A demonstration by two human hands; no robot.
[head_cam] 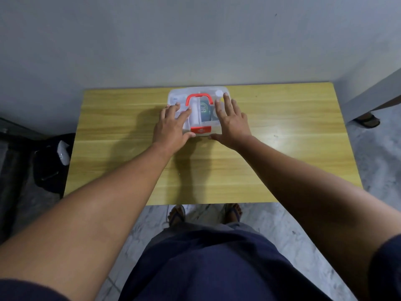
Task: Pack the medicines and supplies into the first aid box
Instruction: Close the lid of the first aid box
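A clear plastic first aid box (200, 92) with a red handle (199, 97) and a red front latch (200, 129) stands at the far middle of the wooden table (282, 135). Its lid is down. Through the lid I make out a white tube, a dark packet with green print and other pale supplies. My left hand (173, 124) lies flat on the lid's left half, thumb beside the latch. My right hand (231, 120) lies flat on the right half, fingers spread, thumb at the box's front edge.
A grey wall runs right behind the table. A dark bag (52, 164) with a white item sits on the floor at the left. My feet in sandals (176, 213) show below the table's near edge. Another person's foot (367, 121) is at the far right.
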